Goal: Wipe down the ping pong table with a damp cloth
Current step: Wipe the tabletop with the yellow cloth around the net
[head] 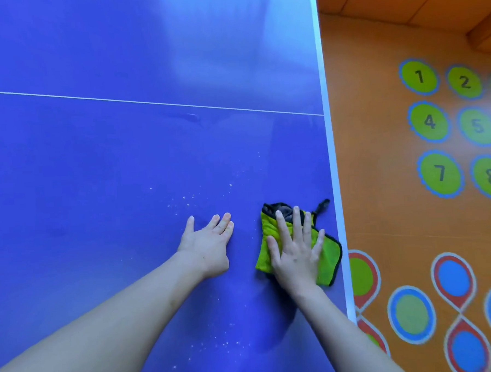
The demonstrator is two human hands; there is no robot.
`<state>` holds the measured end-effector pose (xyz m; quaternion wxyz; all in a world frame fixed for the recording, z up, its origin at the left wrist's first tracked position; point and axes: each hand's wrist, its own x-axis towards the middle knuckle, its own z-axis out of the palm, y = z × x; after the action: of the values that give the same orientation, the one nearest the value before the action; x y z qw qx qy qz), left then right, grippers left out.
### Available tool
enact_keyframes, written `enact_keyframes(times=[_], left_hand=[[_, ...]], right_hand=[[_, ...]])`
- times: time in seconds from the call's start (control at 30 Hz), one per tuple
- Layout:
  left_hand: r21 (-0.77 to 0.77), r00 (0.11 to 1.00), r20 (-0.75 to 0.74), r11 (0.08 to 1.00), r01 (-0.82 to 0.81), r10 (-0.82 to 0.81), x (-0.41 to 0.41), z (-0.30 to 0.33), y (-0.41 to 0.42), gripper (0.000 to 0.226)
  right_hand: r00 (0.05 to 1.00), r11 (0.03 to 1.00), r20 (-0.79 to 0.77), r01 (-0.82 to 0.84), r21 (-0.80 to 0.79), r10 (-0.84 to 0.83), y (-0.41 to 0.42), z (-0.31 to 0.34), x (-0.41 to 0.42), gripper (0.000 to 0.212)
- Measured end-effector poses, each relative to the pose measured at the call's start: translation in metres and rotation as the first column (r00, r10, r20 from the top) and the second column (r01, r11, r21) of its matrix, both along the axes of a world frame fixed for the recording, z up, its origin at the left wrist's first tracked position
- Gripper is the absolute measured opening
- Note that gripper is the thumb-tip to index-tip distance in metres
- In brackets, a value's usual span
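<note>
Numbers on the orange floor [380,178] beside the table: green round floor stickers with blue scalloped edges [418,77] read 1 and 2 in the top row, 4 and 5 below, 7 and 8 under those. Nothing else is legible.

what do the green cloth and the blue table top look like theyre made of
Green cloth: looks like microfibre or terry, with a fuzzy matte pile, dark stitched edging and a grey reverse side showing at the top.
Table top: a hard, smooth painted board, probably coated wood composite; it has a faint sheen, soft reflections and a thin white painted line.
</note>
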<state>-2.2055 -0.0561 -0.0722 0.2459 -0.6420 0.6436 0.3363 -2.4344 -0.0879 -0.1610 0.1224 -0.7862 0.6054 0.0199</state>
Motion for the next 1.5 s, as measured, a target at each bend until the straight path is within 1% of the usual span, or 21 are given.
enact_keyframes(times=[0.07, 0.13, 0.23, 0.37, 0.47, 0.53, 0.6, 0.67, 0.7, 0.8, 0.87, 0.93, 1.03, 1.13, 1.23, 1.33, 1.4, 1.5], left_hand=[[0.003, 1.000, -0.004, 1.000, -0.004, 0.004, -0.002, 0.002, 0.000, 0.077], [0.010, 1.000, 0.001, 1.000, -0.009, 0.009, -0.005, 0.002, -0.003, 0.077], [0.018, 1.000, 0.009, 1.000, 0.002, -0.002, -0.006, 0.002, -0.008, 0.077], [-0.008, 0.999, 0.041, 0.999, 0.034, -0.033, -0.008, -0.004, -0.008, 0.077], [-0.061, 0.997, 0.061, 0.997, 0.046, -0.043, -0.011, -0.012, -0.008, 0.075], [-0.081, 0.999, 0.033, 0.996, 0.024, -0.022, -0.010, -0.011, -0.010, 0.070], [-0.137, 1.000, -0.026, 0.990, -0.019, 0.015, -0.004, -0.009, -0.010, 0.054], [-0.201, 0.991, -0.089, 0.973, -0.111, 0.095, 0.007, -0.007, -0.006, 0.032], [-0.239, 0.984, -0.109, 0.957, -0.165, 0.143, 0.017, -0.006, -0.001, 0.030], [-0.315, 0.953, -0.119, 0.899, -0.304, 0.280, 0.043, -0.003, 0.021, 0.038], [-0.353, 0.943, -0.098, 0.875, -0.331, 0.318, 0.060, -0.003, 0.035, 0.044], [-0.380, 0.933, -0.044, 0.858, -0.347, 0.357, 0.078, -0.005, 0.043, 0.048], [-0.379, 0.896, 0.011, 0.831, -0.407, 0.444, 0.103, -0.011, 0.044, 0.060], [-0.384, 0.864, 0.092, 0.818, -0.428, 0.495, 0.131, -0.021, 0.040, 0.064], [-0.333, 0.871, 0.148, 0.853, -0.401, 0.468, 0.153, -0.033, 0.039, 0.070], [-0.305, 0.881, 0.133, 0.864, -0.400, 0.455, 0.158, -0.039, 0.045, 0.077], [-0.289, 0.881, 0.121, 0.865, -0.409, 0.457, 0.160, -0.039, 0.045, 0.079], [-0.263, 0.884, 0.116, 0.873, -0.412, 0.452, 0.158, -0.035, 0.046, 0.082]], right_hand=[[1.000, 0.999, -0.013, 0.026, 0.026, -0.026, 0.005, -0.001, 0.002, 0.062], [1.000, 1.000, -0.016, 0.014, 0.018, -0.014, -0.019, -0.001, 0.017, 0.061], [1.000, 1.000, 0.025, -0.009, 0.007, 0.009, -0.094, -0.001, 0.060, 0.058], [0.997, 0.994, 0.072, 0.033, 0.103, -0.040, -0.220, 0.006, 0.135, 0.058], [0.999, 0.996, 0.045, 0.015, 0.092, -0.019, -0.260, 0.003, 0.161, 0.059], [0.999, 0.996, 0.037, -0.010, 0.086, 0.007, -0.250, 0.000, 0.155, 0.059], [0.999, 0.998, 0.027, -0.029, 0.057, 0.028, -0.220, -0.004, 0.141, 0.058], [0.998, 0.999, 0.031, -0.047, 0.011, 0.047, -0.173, -0.004, 0.125, 0.059], [0.997, 0.998, 0.038, -0.061, -0.015, 0.061, -0.144, -0.004, 0.118, 0.059], [0.994, 0.994, 0.046, -0.093, -0.059, 0.095, -0.045, -0.003, 0.095, 0.059], [0.993, 0.992, 0.030, -0.115, -0.055, 0.116, 0.008, -0.005, 0.085, 0.058], [0.993, 0.993, 0.020, -0.113, -0.032, 0.113, 0.028, -0.005, 0.085, 0.058], [0.995, 0.995, -0.007, -0.102, -0.002, 0.102, 0.002, -0.003, 0.103, 0.058], [0.997, 0.997, 0.008, -0.080, 0.006, 0.080, -0.067, -0.002, 0.147, 0.057], [0.999, 0.999, 0.049, -0.011, 0.035, 0.010, -0.159, -0.001, 0.205, 0.057], [0.998, 0.997, 0.066, -0.010, 0.081, 0.005, -0.223, 0.001, 0.242, 0.057], [0.998, 0.995, 0.044, -0.046, 0.091, 0.042, -0.235, 0.000, 0.250, 0.057], [0.997, 0.996, 0.041, -0.070, 0.052, 0.068, -0.202, -0.001, 0.238, 0.059]])
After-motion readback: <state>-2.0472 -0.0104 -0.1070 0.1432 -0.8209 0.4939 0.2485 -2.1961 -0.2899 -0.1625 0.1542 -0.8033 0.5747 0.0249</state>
